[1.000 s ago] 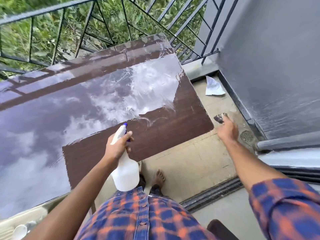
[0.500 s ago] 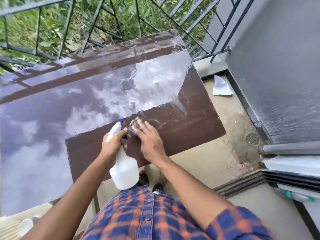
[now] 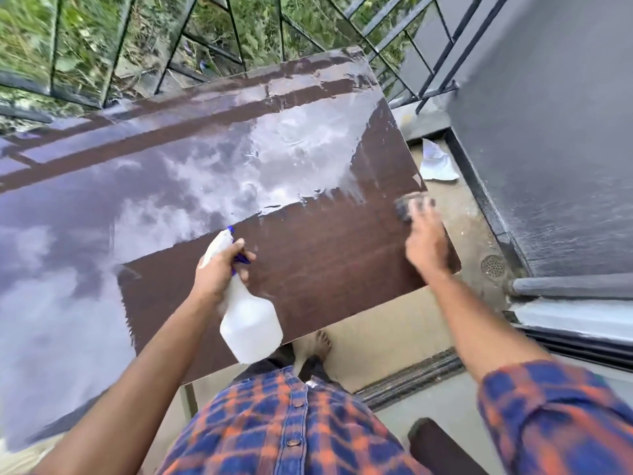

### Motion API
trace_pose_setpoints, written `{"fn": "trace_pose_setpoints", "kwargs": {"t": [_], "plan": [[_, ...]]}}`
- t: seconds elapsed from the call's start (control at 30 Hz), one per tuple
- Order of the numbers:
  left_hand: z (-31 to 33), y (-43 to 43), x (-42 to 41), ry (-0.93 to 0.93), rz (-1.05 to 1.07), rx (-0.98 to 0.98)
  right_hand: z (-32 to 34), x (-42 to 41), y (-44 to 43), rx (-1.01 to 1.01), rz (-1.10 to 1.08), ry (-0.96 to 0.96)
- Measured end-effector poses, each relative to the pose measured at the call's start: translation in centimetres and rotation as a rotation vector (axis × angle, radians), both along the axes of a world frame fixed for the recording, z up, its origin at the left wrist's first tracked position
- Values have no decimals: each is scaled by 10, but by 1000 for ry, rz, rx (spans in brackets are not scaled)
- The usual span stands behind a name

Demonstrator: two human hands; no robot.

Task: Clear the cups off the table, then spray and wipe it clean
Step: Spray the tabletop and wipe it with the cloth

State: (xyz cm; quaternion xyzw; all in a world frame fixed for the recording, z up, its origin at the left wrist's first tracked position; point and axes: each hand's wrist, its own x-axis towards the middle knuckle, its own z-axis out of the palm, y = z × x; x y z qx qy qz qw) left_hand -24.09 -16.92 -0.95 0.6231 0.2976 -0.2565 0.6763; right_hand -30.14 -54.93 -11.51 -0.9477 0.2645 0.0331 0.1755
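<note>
**Wet desk, bottle left, cloth at right edge**

The desk point(image 3: 102, 200) shines wet on its left and far parts, and its near right part is dull brown. A railing point(image 3: 233, 39) stands just behind its far edge. The left hand point(image 3: 219, 269) grips the neck of a white bottle point(image 3: 250, 323) over the near edge; how full it is cannot be told. The blurred right hand point(image 3: 426, 241) lies on a dark cloth point(image 3: 407, 207) at the desk's right edge, and whether it grips the cloth cannot be told. Between that edge and the wall point(image 3: 548, 132) runs open floor point(image 3: 469, 221), with a paper point(image 3: 436, 162) and a drain point(image 3: 492, 266).

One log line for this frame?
step: wipe | left hand: holds spray bottle | right hand: on cloth, table right edge
</note>
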Motion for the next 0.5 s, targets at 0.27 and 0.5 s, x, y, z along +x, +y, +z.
{"fn": "trace_pose_setpoints", "kwargs": {"t": [0.27,0.5], "plan": [[-8,4,33,1,-98,-24,30,9,-25,127,-461,-183],[-9,34,51,7,-34,-19,29,32,188,198,330,-333]]}}
